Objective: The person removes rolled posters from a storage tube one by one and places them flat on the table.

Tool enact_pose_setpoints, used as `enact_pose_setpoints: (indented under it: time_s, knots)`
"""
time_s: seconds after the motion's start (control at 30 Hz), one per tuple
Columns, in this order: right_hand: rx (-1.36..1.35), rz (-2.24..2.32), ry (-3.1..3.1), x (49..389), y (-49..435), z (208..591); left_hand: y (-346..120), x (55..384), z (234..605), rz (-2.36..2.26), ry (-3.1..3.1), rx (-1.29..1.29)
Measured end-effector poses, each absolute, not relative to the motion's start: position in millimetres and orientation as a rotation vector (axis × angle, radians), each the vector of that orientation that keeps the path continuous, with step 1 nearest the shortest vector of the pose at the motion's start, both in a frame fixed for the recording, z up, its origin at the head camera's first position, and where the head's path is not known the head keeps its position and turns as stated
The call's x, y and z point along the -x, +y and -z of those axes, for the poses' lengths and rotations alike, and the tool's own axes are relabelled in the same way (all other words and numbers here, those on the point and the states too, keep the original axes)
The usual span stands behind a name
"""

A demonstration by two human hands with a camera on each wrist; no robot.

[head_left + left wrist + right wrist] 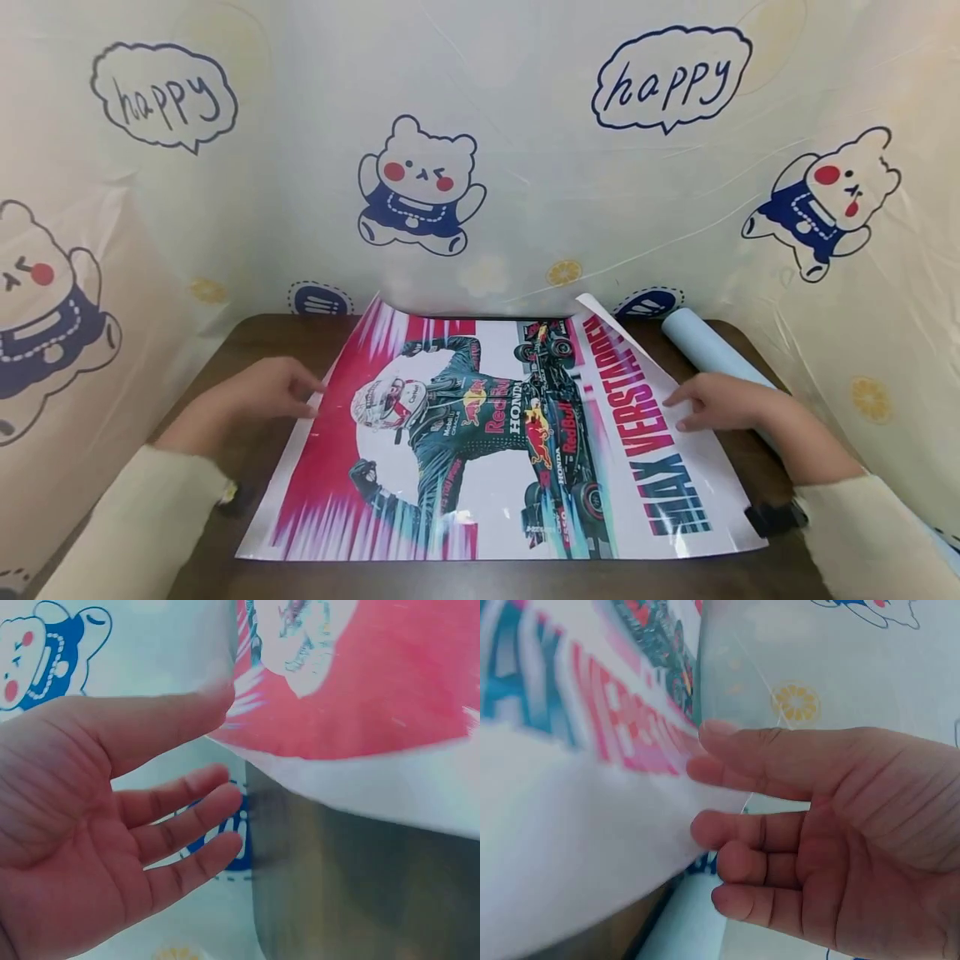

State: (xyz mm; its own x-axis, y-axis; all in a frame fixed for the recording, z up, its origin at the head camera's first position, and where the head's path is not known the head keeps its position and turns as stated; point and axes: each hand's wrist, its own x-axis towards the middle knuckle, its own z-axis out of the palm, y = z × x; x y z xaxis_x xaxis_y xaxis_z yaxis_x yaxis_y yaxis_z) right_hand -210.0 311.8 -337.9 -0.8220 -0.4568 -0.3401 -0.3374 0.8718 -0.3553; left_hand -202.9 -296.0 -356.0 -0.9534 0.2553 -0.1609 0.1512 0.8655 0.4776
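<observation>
A large glossy poster [487, 467] of a racing driver and a race car lies on the table, its picture turned sideways. Its two far corners curl upward. My left hand [266, 390] is at the poster's left edge, fingertips right at the margin. In the left wrist view, the thumb of the left hand [112, 802] overlaps the poster edge, three fingers hang relaxed below, and the index finger is hidden. My right hand [731, 402] hovers by the right edge near the red lettering. Loosely bent fingers of the right hand [840, 832] show in the right wrist view, with no paper between them.
A pale blue roll [712, 346] lies along the right side of the dark brown table [480, 583]. A light curtain [525, 208] printed with bears surrounds the table at the back and sides.
</observation>
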Motion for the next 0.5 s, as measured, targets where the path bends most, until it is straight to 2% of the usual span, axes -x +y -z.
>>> enact_pose_setpoints:
  time_s: [0.23, 0.5]
  knots:
    - [0.49, 0.383, 2.683, 253, 284, 323, -276, 247, 358, -0.718, 2.881, -0.105]
    - [0.438, 0.577, 2.889, 281, 275, 333, -273, 263, 375, -0.911, 2.87, 0.05]
